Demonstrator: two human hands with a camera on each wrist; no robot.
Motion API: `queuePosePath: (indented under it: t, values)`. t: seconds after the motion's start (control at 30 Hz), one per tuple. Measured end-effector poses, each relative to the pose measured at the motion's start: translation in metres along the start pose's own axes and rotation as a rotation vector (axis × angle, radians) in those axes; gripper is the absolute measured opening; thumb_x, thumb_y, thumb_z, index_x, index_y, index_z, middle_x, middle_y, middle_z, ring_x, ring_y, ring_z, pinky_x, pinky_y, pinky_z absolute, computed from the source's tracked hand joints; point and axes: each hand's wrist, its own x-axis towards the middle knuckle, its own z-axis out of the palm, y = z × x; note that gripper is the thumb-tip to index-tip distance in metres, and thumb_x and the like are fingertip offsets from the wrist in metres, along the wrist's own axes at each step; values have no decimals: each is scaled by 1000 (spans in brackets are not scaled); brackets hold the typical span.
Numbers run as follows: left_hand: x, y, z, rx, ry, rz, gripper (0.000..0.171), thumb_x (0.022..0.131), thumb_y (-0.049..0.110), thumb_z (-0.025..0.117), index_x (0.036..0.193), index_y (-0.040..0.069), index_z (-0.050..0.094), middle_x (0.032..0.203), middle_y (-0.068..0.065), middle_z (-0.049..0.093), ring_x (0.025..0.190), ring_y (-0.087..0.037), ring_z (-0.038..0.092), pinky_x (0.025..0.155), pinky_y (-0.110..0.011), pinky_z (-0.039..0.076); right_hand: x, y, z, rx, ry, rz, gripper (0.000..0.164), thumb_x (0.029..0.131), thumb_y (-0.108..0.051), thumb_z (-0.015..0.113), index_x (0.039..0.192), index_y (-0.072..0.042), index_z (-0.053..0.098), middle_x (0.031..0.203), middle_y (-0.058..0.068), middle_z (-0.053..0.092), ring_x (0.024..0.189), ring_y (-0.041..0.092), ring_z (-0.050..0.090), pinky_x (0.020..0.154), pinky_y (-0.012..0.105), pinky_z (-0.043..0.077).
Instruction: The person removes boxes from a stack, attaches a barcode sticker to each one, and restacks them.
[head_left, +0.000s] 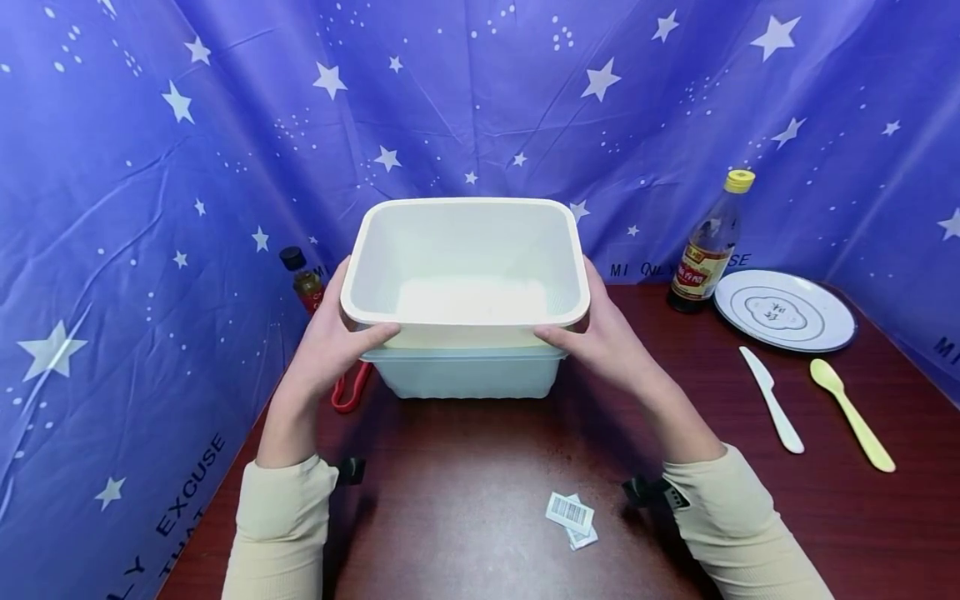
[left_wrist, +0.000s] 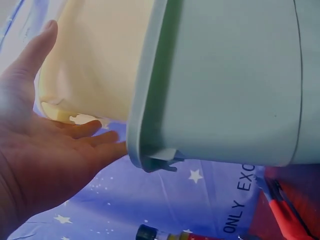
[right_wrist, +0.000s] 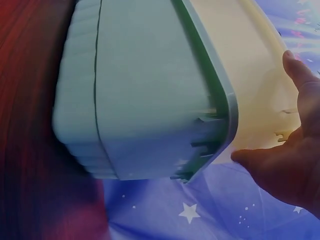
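A cream plastic basin [head_left: 480,336] is nested in a pale green basin [head_left: 468,377], its upper part standing high above the green rim. My left hand [head_left: 330,337] holds the cream basin by its left end, thumb on the front just under the rim. At the opposite end my right hand [head_left: 611,337] grips it the same way. The left wrist view shows the fingers [left_wrist: 95,142] stretching under the cream rim, close to the green basin's edge. In the right wrist view, the thumb [right_wrist: 295,70] lies along the cream wall. The cream basin's lower part is hidden inside the green one.
Behind my left hand stands a black-capped bottle [head_left: 293,260], with a red-handled item [head_left: 348,392] nearby. To the right are a yellow-capped sauce bottle [head_left: 705,250], a white plate [head_left: 783,310], a white knife [head_left: 772,400] and a yellow spoon [head_left: 851,412]. Small packets [head_left: 572,517] lie in front.
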Motion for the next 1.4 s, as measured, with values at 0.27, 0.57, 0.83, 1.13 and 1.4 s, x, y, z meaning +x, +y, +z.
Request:
queuePosePath:
  t: [0.27, 0.57, 0.83, 1.13, 1.4]
  values:
    - [0, 5, 3, -47, 0, 31, 98, 83, -4, 77, 161, 17, 21, 150, -14, 39, 126, -34, 46, 92, -36, 50, -1, -1, -4, 62, -9, -30, 105, 85, -3, 81, 162, -24, 13, 147, 10, 40, 122, 31, 51, 89, 30, 52]
    - [-6, 16, 4, -42, 27, 80, 101, 81, -5, 79, 160, 18, 22, 150, -15, 38, 127, -37, 46, 90, -32, 53, -2, -14, -5, 138, -9, -87, 106, 82, 6, 79, 162, -22, 15, 146, 13, 40, 122, 35, 51, 87, 32, 55]
    - [-11, 32, 7, -74, 27, 172, 104, 78, -10, 77, 161, 16, 20, 151, -16, 37, 125, -41, 47, 90, -37, 55, -8, -34, -9, 79, 21, -148, 112, 78, 9, 81, 162, -24, 15, 151, 8, 39, 123, 33, 51, 89, 32, 54]
    - [-12, 35, 10, -151, 17, 249, 108, 76, -15, 75, 162, 18, 18, 153, -17, 34, 127, -49, 43, 91, -39, 56, -17, -54, -17, 65, 38, -225, 118, 73, 15, 82, 163, -21, 13, 152, 13, 37, 122, 40, 49, 91, 27, 52]
    - [-9, 35, 19, -165, -4, 285, 109, 77, -7, 81, 162, 19, 18, 155, -18, 33, 128, -50, 43, 91, -40, 56, -29, -82, -22, -20, 68, -229, 114, 73, 19, 78, 162, -14, 16, 154, 13, 35, 123, 36, 48, 97, 27, 47]
